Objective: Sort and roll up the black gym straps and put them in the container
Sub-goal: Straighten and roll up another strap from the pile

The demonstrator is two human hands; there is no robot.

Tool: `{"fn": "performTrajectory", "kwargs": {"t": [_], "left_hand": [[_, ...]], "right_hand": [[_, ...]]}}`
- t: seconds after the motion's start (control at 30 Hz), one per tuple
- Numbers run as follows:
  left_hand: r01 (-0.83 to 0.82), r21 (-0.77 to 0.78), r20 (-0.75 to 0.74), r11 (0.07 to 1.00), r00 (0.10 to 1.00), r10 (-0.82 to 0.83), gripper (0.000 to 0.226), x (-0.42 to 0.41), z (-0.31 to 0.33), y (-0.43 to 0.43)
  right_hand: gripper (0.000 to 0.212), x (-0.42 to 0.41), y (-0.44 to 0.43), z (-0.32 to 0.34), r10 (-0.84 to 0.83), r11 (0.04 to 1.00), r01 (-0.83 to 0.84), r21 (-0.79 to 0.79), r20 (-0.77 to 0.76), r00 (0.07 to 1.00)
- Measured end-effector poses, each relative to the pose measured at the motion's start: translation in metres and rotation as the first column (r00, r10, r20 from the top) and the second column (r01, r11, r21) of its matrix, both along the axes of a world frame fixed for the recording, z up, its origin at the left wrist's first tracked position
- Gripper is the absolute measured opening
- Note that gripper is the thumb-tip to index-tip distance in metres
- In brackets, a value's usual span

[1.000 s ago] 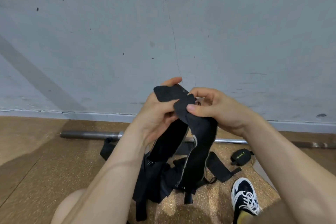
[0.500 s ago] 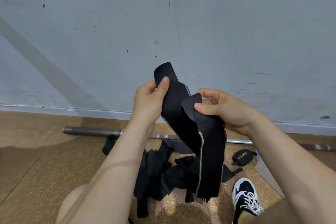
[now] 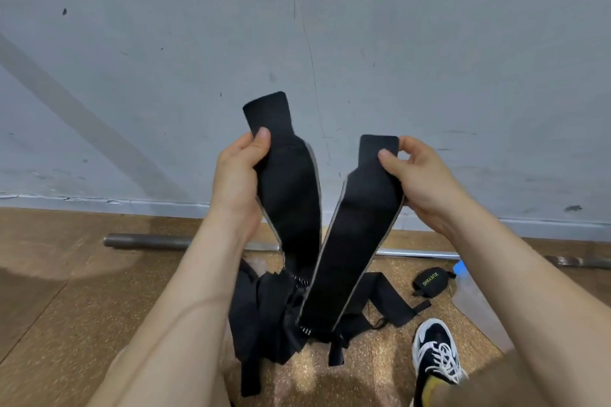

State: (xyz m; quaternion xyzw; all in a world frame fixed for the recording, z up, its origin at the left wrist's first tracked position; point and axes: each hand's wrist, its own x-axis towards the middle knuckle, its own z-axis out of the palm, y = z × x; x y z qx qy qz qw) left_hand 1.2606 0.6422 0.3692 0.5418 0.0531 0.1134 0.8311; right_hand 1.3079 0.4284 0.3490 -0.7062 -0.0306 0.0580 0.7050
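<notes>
The left hand is curled round a black strap, thumb on its face; the strap runs from 11 o'clock down to 5. The right hand pinches a second strap at its top end, lying 1 to 7. Both hang over the pile at 6. What looks like the container lies at 4, nearer the right hand.

Left grip, right grip, both pinched
</notes>
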Motion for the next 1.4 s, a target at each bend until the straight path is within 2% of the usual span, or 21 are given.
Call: {"fn": "performTrajectory", "kwargs": {"t": [0.07, 0.13, 0.27, 0.33, 0.4, 0.47, 0.53, 0.57, 0.63, 0.67, 0.73, 0.87, 1.03, 1.17, 1.27, 1.4], "left_hand": [[0.120, 0.060, -0.030, 0.991, 0.993, -0.118, 0.026, -0.007, 0.006, 0.001], [0.249, 0.192, -0.074, 0.949, 0.968, -0.239, 0.023, -0.013, 0.009, -0.006], [0.344, 0.413, -0.142, 0.843, 0.939, -0.313, 0.015, -0.019, -0.002, -0.033], [0.400, 0.422, -0.179, 0.814, 0.916, -0.358, 0.015, -0.019, -0.011, -0.041], [0.429, 0.374, -0.203, 0.822, 0.903, -0.379, 0.018, -0.017, -0.016, -0.048], [0.376, 0.348, -0.185, 0.859, 0.925, -0.330, 0.018, -0.009, -0.019, -0.056], [0.282, 0.323, -0.133, 0.903, 0.959, -0.251, 0.020, 0.000, -0.018, -0.062], [0.240, 0.289, -0.107, 0.927, 0.970, -0.218, 0.021, 0.004, -0.016, -0.064], [0.205, 0.226, -0.085, 0.952, 0.978, -0.190, 0.025, 0.011, -0.013, -0.063], [0.211, 0.219, -0.085, 0.953, 0.977, -0.197, 0.027, 0.014, -0.012, -0.063], [0.217, 0.268, -0.092, 0.938, 0.976, -0.200, 0.025, 0.017, -0.014, -0.064], [0.091, 0.448, -0.060, 0.889, 0.996, -0.071, 0.026, 0.024, -0.011, -0.063], [0.301, 0.482, -0.145, 0.823, 0.954, -0.264, 0.044, 0.017, -0.015, -0.078], [0.222, 0.380, -0.182, 0.898, 0.970, -0.163, 0.018, 0.020, -0.019, -0.091], [0.202, 0.336, -0.222, 0.920, 0.966, -0.131, 0.019, 0.022, -0.021, -0.089], [0.187, 0.403, -0.179, 0.896, 0.976, -0.123, 0.015, 0.018, -0.024, -0.095]], "right_hand": [[0.008, 0.003, -0.006, 0.001, -0.082, 0.995, 0.084, -0.062, 0.032, 0.996], [0.007, 0.003, -0.007, 0.002, -0.103, 0.994, 0.104, -0.030, 0.026, 0.994], [0.005, -0.001, -0.003, 0.011, -0.047, 0.978, 0.057, 0.202, -0.054, 0.997], [0.010, -0.003, 0.000, 0.015, -0.036, 0.953, 0.061, 0.297, -0.088, 0.995], [0.021, -0.003, 0.003, 0.014, -0.049, 0.934, 0.093, 0.344, -0.134, 0.990], [0.044, -0.002, 0.003, 0.012, 0.028, 0.896, 0.073, 0.438, -0.220, 0.975], [0.066, -0.002, -0.001, 0.012, 0.191, 0.859, -0.032, 0.511, -0.261, 0.946], [0.066, -0.003, -0.002, 0.011, 0.260, 0.856, -0.102, 0.506, -0.251, 0.933], [0.044, -0.004, -0.005, 0.006, 0.295, 0.889, -0.184, 0.420, -0.217, 0.931], [0.033, -0.004, -0.006, 0.004, 0.279, 0.904, -0.186, 0.385, -0.203, 0.939], [0.026, -0.005, -0.008, -0.001, 0.249, 0.912, -0.166, 0.375, -0.183, 0.951], [0.028, -0.003, -0.021, 0.003, 0.128, 0.896, -0.017, 0.444, -0.222, 0.966], [0.044, -0.005, -0.028, 0.009, 0.175, 0.896, -0.031, 0.443, -0.288, 0.942], [0.049, 0.000, -0.027, 0.013, 0.185, 0.907, -0.046, 0.419, -0.297, 0.937], [0.049, 0.005, -0.028, 0.018, 0.164, 0.907, -0.024, 0.420, -0.300, 0.940], [0.050, 0.006, -0.032, 0.023, 0.157, 0.886, -0.011, 0.464, -0.277, 0.948]]}}
